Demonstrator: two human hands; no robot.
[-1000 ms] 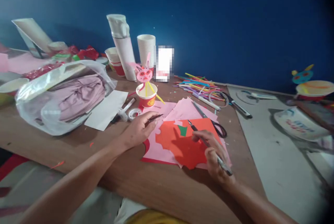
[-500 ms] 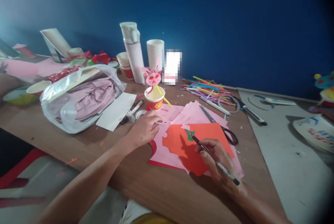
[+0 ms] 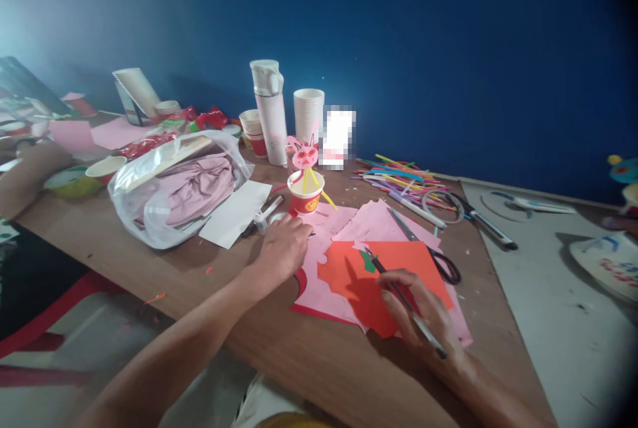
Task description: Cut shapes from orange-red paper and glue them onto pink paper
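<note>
My right hand [image 3: 421, 314] is closed round a black pen [image 3: 399, 292]. The pen's tip rests on a small green paper scrap [image 3: 367, 262], which lies on an orange sheet [image 3: 399, 262]. The orange sheet lies over pink paper [image 3: 329, 282] on the wooden table [image 3: 309, 361]. My left hand [image 3: 283, 252] sits knuckles up on the pink paper's left part, fingers curled. A thin dark tip pokes out past them, and I cannot make out what it is. Just beyond it stands a red paper cup [image 3: 306, 194] with a pink rabbit figure [image 3: 305, 154] on yellow straws.
Black-handled scissors [image 3: 433, 255] lie right of the orange sheet. Coloured straws [image 3: 399, 175], a tape ring [image 3: 437, 202] and a marker [image 3: 486, 227] lie behind. Left: a tape roll [image 3: 276, 218], white paper [image 3: 236, 212], a plastic bag of purple cloth [image 3: 179, 189]. Another person's arm [image 3: 24, 175] rests far left.
My left hand has dropped onto the pink paper, and the thin dark stick it held up is now mostly hidden. The pen tip has come down onto the green scrap. The view has swung left.
</note>
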